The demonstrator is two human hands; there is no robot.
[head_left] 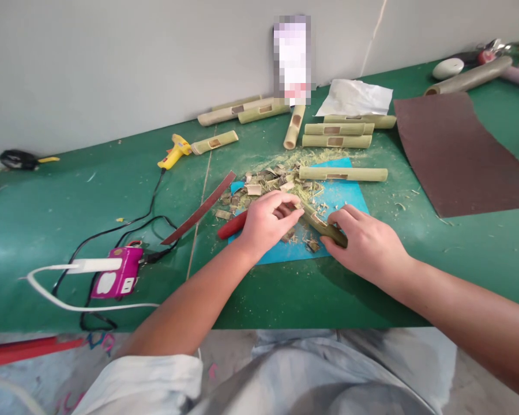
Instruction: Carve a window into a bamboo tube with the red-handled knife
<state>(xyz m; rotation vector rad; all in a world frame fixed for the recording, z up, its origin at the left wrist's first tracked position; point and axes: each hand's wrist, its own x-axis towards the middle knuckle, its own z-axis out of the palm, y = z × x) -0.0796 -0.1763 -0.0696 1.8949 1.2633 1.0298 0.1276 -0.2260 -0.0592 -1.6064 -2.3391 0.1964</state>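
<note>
1 head camera looks forward, down over the tabletop (307, 300).

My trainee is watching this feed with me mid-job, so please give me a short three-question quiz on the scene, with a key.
1. True or false: the right hand holds a bamboo tube.
2. Which of these lies closest to the yellow glue gun?
A) the large brown sheet
B) a loose tube with a cutout
C) the crumpled white paper
3. Fill in the colour: near the hands, the pile of chips and shavings lies partly on a ____ sheet.

Key: 1. True. 2. B. 3. Blue.
</note>
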